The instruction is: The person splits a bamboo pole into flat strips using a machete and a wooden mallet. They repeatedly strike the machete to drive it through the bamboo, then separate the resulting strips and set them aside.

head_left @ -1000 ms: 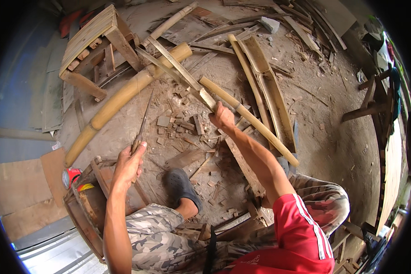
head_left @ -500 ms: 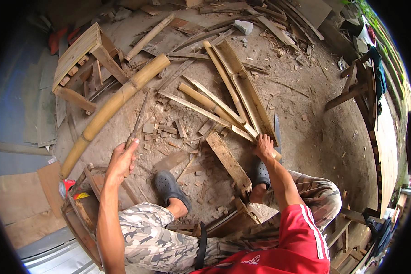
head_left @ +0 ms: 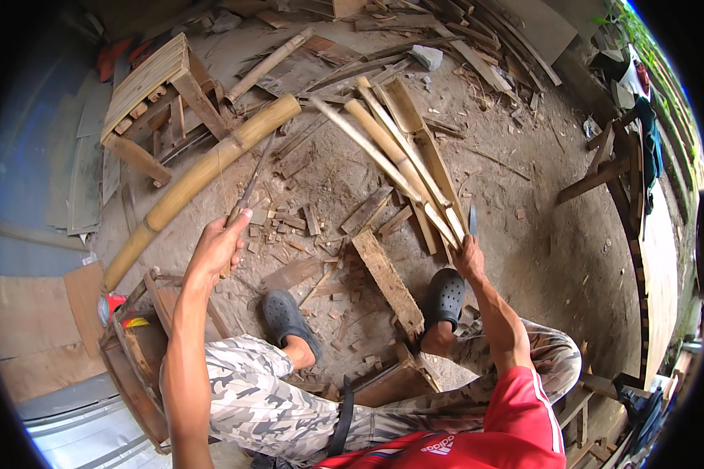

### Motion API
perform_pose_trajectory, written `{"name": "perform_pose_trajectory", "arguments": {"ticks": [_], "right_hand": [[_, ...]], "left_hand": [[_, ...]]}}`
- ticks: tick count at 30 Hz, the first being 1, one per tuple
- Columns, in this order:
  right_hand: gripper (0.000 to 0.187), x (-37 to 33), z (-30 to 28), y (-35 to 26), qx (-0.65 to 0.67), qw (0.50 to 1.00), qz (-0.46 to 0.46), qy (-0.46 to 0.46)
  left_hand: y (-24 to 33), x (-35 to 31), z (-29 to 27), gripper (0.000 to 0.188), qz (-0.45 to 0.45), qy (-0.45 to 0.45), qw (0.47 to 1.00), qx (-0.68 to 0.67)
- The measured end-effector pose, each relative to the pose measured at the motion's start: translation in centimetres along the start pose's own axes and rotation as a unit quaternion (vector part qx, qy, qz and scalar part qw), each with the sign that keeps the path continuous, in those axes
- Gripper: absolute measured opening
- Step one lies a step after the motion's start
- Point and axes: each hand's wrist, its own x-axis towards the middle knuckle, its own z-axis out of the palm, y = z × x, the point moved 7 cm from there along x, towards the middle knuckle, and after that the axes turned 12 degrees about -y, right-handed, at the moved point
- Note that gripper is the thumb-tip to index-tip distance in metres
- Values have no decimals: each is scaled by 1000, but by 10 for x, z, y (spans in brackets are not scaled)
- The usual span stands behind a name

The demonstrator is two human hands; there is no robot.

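My left hand (head_left: 217, 248) is closed around the lower end of a thin dark bamboo strip (head_left: 250, 184), which slants up toward a thick bamboo pole (head_left: 199, 173). My right hand (head_left: 468, 258) sits just above my right clog (head_left: 446, 297) and grips a knife whose grey blade (head_left: 473, 222) points up. The blade is beside the near ends of several split bamboo lengths (head_left: 399, 152) lying on the dirt. A rough wooden plank (head_left: 387, 281) lies between my feet.
Wood chips and offcuts (head_left: 289, 227) litter the ground around my left clog (head_left: 289, 316). A slatted wooden stool (head_left: 152, 86) lies tipped at the back left. A grey stone (head_left: 427, 56) sits at the back. Wooden frames (head_left: 602, 168) stand at the right.
My right hand has drawn back from the far bamboo pieces to beside my right foot. My left hand, open before, has closed on the thin strip. The view has shifted.
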Motion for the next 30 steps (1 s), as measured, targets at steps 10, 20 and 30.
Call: {"name": "perform_pose_trajectory", "arguments": {"ticks": [10,20,30], "right_hand": [[54,88,21,-164,99,993,39,-49],[65,82,81,-120,36,998,47,-10],[53,94,93,-73,8,987,155,-43]], "left_hand": [[5,6,5,42,6,-15,1000,-8],[-4,8,-3,39,-36,0,999,-23],[-6,14,-3,40,-39,-4,999,22]]}}
